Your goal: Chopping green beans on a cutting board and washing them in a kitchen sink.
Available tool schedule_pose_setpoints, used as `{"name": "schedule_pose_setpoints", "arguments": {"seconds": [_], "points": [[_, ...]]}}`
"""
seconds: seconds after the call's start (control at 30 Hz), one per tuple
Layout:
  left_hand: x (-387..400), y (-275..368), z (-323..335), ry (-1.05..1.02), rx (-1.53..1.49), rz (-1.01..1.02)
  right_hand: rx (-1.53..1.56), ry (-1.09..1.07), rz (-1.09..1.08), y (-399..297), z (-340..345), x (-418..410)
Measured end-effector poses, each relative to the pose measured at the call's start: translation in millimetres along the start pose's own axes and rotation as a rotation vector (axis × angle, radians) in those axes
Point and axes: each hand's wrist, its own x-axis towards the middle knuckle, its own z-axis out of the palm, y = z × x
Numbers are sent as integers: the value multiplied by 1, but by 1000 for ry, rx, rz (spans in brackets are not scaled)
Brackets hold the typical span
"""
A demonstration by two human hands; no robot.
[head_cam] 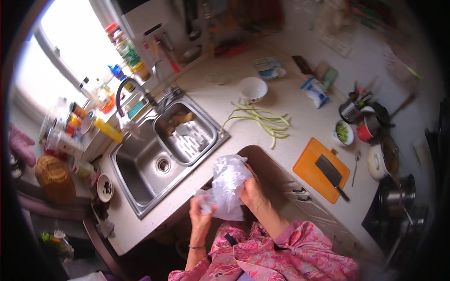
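Between my hands, in front of the counter edge, is a crumpled translucent white plastic bag (229,186). My left hand (201,215) pinches a bunched part of it at the lower left. On the other side, my right hand (252,191) grips the bag's right edge, its fingers partly hidden behind the plastic. What the bag holds, if anything, I cannot tell. Beyond it, long green stalks (263,119) lie loose on the counter below a white bowl (253,89). An orange cutting board (309,158) to the right carries a black-handled cleaver (328,170).
A double steel sink (137,175) with a dark faucet (121,95) is at left; scraps (179,121) lie in its smaller basin. At right are a bowl of cut greens (341,133), a spoon (356,167), a cream pot (378,161) and a stove (378,210).
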Motion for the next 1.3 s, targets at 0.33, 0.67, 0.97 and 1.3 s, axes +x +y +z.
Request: {"name": "schedule_pose_setpoints", "arguments": {"seconds": [0.33,0.67,0.97,1.3], "points": [[-21,21,118,-1056,-444,-594,-688,297,-964,-28,-91,-102],[-50,-66,188,-1053,-491,-794,-1703,357,-1114,-38,-128,-255],[-258,-64,337,-1538,-161,-610,-1407,1143,-1242,-76,-207,-518],[-549,-127,398,-1867,-73,-430,-574,1142,-1301,-99,-311,-689]]}}
